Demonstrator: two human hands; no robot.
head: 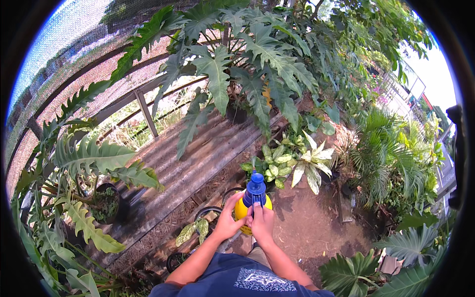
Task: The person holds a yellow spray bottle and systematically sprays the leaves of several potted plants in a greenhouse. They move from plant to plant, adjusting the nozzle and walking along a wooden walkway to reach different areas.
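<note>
A hand-held pump sprayer with a blue head (256, 185) and a yellow tank (241, 211) is held upright in front of my body. The fingers of my right hand (262, 222) wrap the blue handle, the thumb on top of it. My left hand (228, 219) touches the left side of the yellow tank, with thumb and fingers apart. A thin fine spray or nozzle tip seems to show at the far side of the head, too small to tell. Just beyond the sprayer stand a green-and-yellow variegated plant (276, 163) and a pale-leaved plant (312, 161).
A corrugated sheet (185, 156) slopes at the left, bearing a black pot (107, 204) and a large split-leaf philodendron (219, 70). Small potted plants (196, 228) sit by my left forearm. Bare soil (315, 219) lies to the right, with palms (386, 156) and broad leaves (349, 273) beside it.
</note>
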